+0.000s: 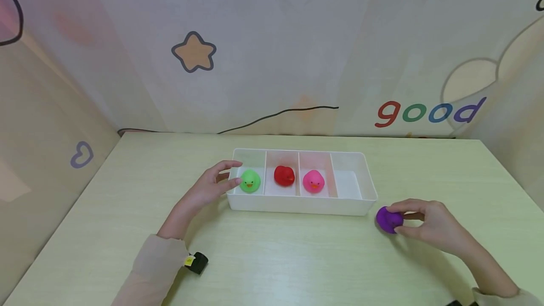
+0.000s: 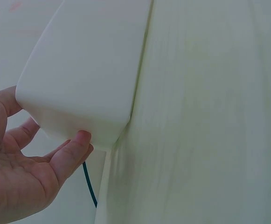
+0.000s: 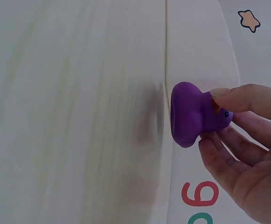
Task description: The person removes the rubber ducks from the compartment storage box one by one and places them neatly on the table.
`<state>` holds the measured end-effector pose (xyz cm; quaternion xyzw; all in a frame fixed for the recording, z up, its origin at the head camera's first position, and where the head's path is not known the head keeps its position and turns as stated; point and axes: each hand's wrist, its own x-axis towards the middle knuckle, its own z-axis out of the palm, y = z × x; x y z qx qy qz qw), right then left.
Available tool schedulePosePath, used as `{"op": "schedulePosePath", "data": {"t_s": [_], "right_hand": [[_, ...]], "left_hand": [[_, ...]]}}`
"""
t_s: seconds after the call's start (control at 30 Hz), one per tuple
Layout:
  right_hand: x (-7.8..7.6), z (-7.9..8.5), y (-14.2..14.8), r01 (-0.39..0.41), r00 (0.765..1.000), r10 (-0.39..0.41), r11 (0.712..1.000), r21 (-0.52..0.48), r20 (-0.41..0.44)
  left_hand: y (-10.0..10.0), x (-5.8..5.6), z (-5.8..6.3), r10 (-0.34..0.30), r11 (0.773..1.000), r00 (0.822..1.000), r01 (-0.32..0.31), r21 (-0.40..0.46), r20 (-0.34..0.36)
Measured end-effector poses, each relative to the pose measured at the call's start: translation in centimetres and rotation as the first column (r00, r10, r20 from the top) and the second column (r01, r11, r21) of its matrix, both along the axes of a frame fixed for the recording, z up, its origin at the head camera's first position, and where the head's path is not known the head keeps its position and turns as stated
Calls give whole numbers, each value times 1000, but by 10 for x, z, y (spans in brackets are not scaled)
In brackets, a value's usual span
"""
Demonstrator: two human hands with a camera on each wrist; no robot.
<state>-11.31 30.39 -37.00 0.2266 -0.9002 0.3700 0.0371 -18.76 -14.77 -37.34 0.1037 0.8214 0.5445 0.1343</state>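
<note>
A white divided tray [image 1: 297,205] lies on the table, with a green rubber duck [image 1: 250,181], a red rubber duck [image 1: 284,176] and a pink rubber duck [image 1: 313,182] each in its own compartment. My left hand [image 1: 212,184] holds the tray's left end, thumb near the front corner. In the left wrist view, its fingers [image 2: 72,156] bend against the end wall of the tray [image 2: 79,65]. My right hand [image 1: 433,225] pinches a purple rubber duck [image 1: 388,220] by the head, right of the tray. The right wrist view shows the purple duck [image 3: 189,114] just off the tabletop, tilted.
The tray's rightmost compartment [image 1: 350,178] holds no duck. Pale wood-grain tabletop [image 1: 276,254] surrounds the tray. Behind it hangs a printed cloth backdrop [image 1: 272,51] with a star and the word "good". A black wrist camera [image 1: 197,263] sits at the left sleeve.
</note>
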Motion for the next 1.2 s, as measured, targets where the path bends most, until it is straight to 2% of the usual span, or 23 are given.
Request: {"op": "schedulePosePath", "data": {"t_s": [0.37,0.6,0.87,1.2], "right_hand": [[-3,1,0,-27,994,26,1000,13,102],[-4,1,0,-34,996,32,999,27,87],[-6,1,1,-54,993,53,998,10,108],[-7,1,1,-55,992,51,998,38,112]], "left_hand": [[1,1,1,-7,1000,1000,7,9,-5],[1,1,1,-9,1000,1000,9,7,-7],[0,1,0,-5,1000,1000,5,1,-5],[0,1,0,0,1000,1000,0,0,-10]]}}
